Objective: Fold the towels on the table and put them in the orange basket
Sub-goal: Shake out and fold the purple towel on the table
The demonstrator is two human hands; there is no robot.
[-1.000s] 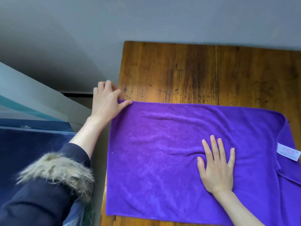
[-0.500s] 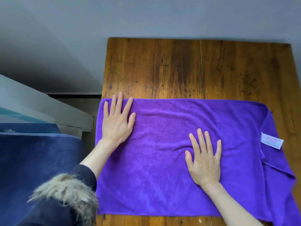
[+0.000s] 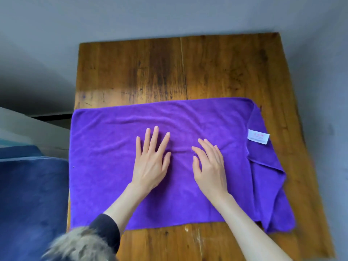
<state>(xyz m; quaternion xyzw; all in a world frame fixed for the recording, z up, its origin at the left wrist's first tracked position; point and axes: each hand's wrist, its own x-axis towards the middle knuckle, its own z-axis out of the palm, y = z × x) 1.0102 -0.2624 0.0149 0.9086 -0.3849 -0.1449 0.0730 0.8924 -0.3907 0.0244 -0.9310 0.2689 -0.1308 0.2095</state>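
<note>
While the purple microfibre towel (image 3: pixel 169 162) lies once-folded on the worn wooden table (image 3: pixel 207 72), you press your left hand (image 3: pixel 150 161) and right hand (image 3: pixel 210 166) flat-fingered on it, gripping nothing; further folds remain, and no orange basket is visible.

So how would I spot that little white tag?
Start at the wooden table and the purple towel spread across it. At the towel's right end, beyond the hands, the white tag lies on the fold, the only white patch on purple.
</note>
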